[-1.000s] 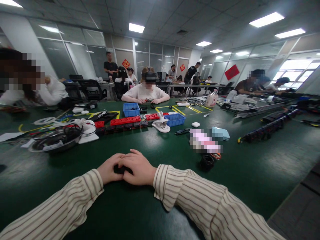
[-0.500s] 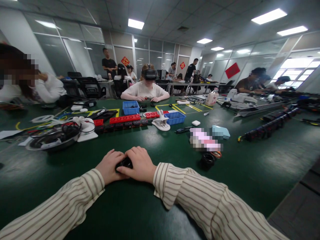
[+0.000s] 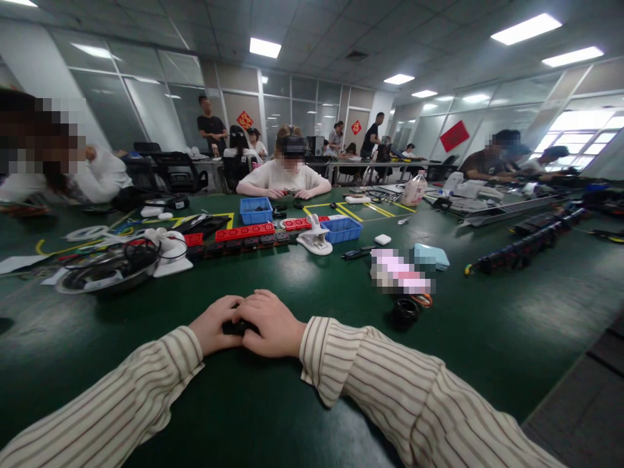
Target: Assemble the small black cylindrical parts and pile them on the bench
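Note:
Both hands meet low over the green table (image 3: pixel 253 403) around a small black object (image 3: pixel 234 327), mostly covered by fingers, so its kind does not show. My left hand (image 3: pixel 213 325) curls around its left side. From the right, my right hand (image 3: pixel 273 324) lies over its top, fingers bent and overlapping the left fingertips. To the right stands a black ring-shaped piece (image 3: pixel 405 312), with an orange loop (image 3: pixel 424 299) beside it.
Farther back are a metal bowl of cables (image 3: pixel 102 276), a red strip of modules (image 3: pixel 246 232), a white clip stand (image 3: pixel 314 237), blue bins (image 3: pixel 344 229) and a light-blue case (image 3: pixel 431 257). Across the table sits a person in white (image 3: pixel 285 179).
My right hand has turned further over the black object, its fingers now reaching across the left fingertips. Less of the object shows. My left hand has shifted slightly.

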Action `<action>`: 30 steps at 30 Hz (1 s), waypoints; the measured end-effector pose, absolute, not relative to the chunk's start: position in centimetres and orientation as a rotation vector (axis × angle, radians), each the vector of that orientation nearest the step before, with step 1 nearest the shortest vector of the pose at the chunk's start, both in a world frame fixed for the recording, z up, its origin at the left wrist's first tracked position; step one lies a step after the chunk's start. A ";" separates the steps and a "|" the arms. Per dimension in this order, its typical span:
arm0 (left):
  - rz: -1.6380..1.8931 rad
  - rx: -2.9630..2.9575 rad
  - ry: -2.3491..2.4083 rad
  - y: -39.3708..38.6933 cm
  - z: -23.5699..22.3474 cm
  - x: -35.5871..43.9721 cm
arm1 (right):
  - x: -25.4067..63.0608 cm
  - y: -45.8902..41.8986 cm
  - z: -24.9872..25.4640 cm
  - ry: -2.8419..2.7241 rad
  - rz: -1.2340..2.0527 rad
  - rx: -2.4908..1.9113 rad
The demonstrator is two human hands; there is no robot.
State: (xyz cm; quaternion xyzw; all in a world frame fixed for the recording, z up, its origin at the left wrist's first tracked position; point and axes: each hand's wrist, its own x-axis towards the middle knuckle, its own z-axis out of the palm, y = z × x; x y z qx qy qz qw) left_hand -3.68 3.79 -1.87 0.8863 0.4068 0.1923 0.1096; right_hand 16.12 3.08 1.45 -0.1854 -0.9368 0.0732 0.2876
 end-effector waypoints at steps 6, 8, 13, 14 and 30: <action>0.508 2.624 1.414 3.2 -1.7 -3.1 | 16.3 2.7 1.5 -2.358 0.231 -0.591; 0.519 2.649 1.502 2.8 -1.6 -2.6 | 16.3 2.8 1.4 -2.319 0.226 -0.670; 0.528 2.670 1.641 2.0 -1.2 -1.2 | 16.0 2.9 1.1 -2.350 0.158 -0.853; 0.525 2.670 1.648 1.9 -1.2 -1.1 | 16.0 3.0 1.1 -2.372 0.137 -0.874; 0.604 2.502 1.223 3.4 -1.5 -3.1 | 16.3 3.3 1.1 -2.496 0.181 -0.527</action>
